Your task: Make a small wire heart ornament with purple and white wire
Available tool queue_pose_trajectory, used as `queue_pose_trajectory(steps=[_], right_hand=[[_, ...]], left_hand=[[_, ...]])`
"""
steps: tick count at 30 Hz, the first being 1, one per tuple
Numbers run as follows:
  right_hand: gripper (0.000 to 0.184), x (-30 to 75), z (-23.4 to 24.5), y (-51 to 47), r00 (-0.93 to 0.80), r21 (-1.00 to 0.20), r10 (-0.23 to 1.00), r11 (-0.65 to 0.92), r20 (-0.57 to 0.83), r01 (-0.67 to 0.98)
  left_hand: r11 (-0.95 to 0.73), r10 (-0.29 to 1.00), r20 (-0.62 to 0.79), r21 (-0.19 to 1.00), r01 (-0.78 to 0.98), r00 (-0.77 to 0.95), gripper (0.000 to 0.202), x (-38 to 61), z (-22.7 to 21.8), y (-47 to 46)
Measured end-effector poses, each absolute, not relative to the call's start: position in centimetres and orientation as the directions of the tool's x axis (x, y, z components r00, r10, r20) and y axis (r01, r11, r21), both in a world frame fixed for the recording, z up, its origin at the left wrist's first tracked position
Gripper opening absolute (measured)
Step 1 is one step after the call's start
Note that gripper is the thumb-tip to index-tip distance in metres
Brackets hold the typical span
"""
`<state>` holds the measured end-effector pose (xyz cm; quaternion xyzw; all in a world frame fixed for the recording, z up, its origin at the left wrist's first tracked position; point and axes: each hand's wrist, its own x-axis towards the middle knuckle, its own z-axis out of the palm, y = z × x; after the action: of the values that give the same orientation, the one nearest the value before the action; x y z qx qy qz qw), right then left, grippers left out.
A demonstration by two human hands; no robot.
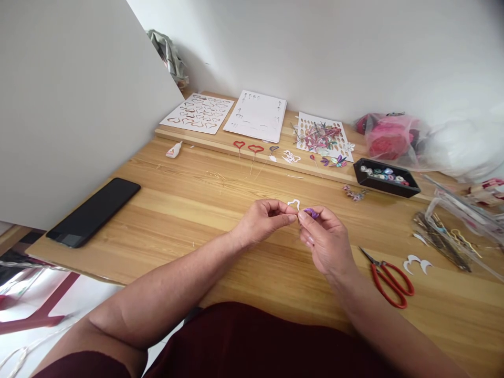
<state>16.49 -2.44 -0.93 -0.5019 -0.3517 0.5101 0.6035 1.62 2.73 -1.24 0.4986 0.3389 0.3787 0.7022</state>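
2 bare hands are set nearly fingertip to fingertip above the wooden table [165, 210], and a white wavy outline [298, 202] is presented on the far side of the meeting fingertips. Its lower end is placed close by the thumb tip of the right hand [329, 242], so the right hand appears the nearer; its loop is directed far and slightly left. Its long axis cannot be told for certain, as the lower part is hidden by fingers. The left hand [264, 220] is closed to a narrow pinch of thumb and index finger; whether anything thin is gripped there cannot be told. By the right hand, thumb pressed against curled fingers, a purple thread-like piece [312, 212] is held, just right of the outline; contact between the 2 cannot be made out. Right of the right wrist, red-handled scissors [380, 265] are laid with blades pointed far and left, and 3 white crescents [426, 266] are scattered farther right. Well beyond the hands, 2 red heart-shaped outlines [259, 151] are laid at the raised shelf [212, 143].
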Motion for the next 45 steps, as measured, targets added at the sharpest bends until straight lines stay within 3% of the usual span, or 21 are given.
queue_pose_trajectory(steps=[7,13,19,24,31,45], right_hand=[[0.02,16.1,-1.0,-2.5,0.209,-0.942,0.971,-0.046,-0.121,-0.333],[0.017,15.8,-1.3,-2.6,0.225,-0.952,0.973,0.013,-0.059,-0.306],[0.013,15.5,-1.8,-2.7,0.25,-0.958,0.968,0.042,-0.031,-0.283],[0.014,15.6,-1.6,-2.6,0.248,-0.957,0.968,0.03,-0.044,-0.289],[0.017,15.9,-1.0,-2.4,0.255,-0.953,0.964,0.004,-0.077,-0.303],[0.018,16.1,-0.8,-2.4,0.265,-0.955,0.961,0.007,-0.075,-0.298]], left_hand=[[0.22,0.88,-0.108,0.956,-0.194,0.463,0.038,1.7,-1.2,2.8],[0.177,0.892,-0.097,0.974,-0.142,0.442,0.039,1.7,-1.2,2.6],[0.266,0.87,-0.189,0.958,-0.111,0.455,0.033,1.6,-0.9,2.4],[0.347,0.84,-0.234,0.926,-0.152,0.489,0.039,1.8,-1.1,2.6],[0.169,0.878,-0.11,0.982,-0.086,0.465,0.036,1.3,-1.1,2.9],[0.154,0.883,-0.087,0.982,-0.109,0.462,0.026,1.4,-1.2,3.0]])
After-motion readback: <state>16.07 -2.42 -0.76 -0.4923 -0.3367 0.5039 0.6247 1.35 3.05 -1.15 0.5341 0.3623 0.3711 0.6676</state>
